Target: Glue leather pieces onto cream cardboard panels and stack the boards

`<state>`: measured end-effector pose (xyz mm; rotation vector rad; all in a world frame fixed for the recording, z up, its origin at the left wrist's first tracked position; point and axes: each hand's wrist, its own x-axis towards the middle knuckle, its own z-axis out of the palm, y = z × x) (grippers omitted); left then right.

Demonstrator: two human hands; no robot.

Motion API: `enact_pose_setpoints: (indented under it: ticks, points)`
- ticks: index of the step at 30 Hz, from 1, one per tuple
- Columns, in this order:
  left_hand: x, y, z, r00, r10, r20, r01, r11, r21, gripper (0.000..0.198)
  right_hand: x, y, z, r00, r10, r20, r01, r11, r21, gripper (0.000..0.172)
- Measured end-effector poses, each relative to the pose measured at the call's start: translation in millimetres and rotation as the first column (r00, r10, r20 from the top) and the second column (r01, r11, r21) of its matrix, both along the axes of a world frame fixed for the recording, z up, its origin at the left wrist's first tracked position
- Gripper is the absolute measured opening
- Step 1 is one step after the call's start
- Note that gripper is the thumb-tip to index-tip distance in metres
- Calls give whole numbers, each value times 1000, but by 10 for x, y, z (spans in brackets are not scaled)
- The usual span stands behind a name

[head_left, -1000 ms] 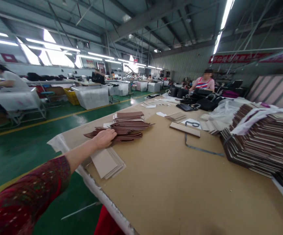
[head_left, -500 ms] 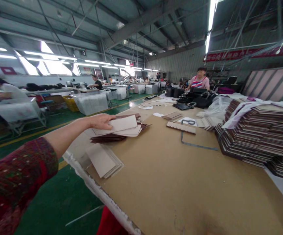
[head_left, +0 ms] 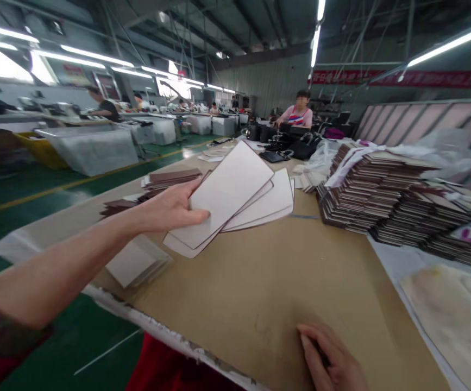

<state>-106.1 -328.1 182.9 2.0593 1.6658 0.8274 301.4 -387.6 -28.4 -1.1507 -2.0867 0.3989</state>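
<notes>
My left hand [head_left: 178, 209] grips a fanned bunch of pale panels [head_left: 231, 190] with dark edges, thumb on top and fingers underneath. The bunch is raised and tilted above the brown tabletop [head_left: 251, 282]. Low in the view, near the table's front, my right hand [head_left: 333, 361] has loosely bent fingers, with a gap by the thumb and nothing visible in it. Beside my left forearm lies a small stack of pale boards [head_left: 135, 260]. Brown-edged pieces [head_left: 170, 179] lie in a pile behind my left hand.
Tall stacks of dark-edged panels [head_left: 365, 193] stand on the right, partly under white cloth and clear plastic. Black bags [head_left: 276, 146] sit at the far end, where a co-worker [head_left: 298, 113] in a pink top works. Cream fabric [head_left: 455, 315] lies at the right edge.
My left hand has lifted the pale panels off the pile and brought them closer and to the right. My right hand has come into view at the bottom. The view has turned right.
</notes>
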Motion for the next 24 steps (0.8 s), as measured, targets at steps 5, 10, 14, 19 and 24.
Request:
enact_pose_setpoints:
  ticks: [5,10,14,19,24]
  points:
    - [570,152,-622,801,-425,-422,325,900,-291,64,-181,-115,282,999,-38,-37,31,983,-182,21]
    - [813,279,-1007,708,-382,-594,257,923,-287,68,-190,-136,270,997,-52,-57,36,969,-245,21]
    - [804,310,-1059,674,-364,-643,240,931,-276,49,-182,-140,261,997,-51,-65,32,963,-268,20]
    - [694,347,-993,788,-251,-562,172,967,-190,42,-189,-154,295,995,-55,-88,28,958,-285,20]
    - [654,365,-609,951,137,277,-135,991,-24,57,-181,-155,383,982,-91,-164,25,930,-367,22]
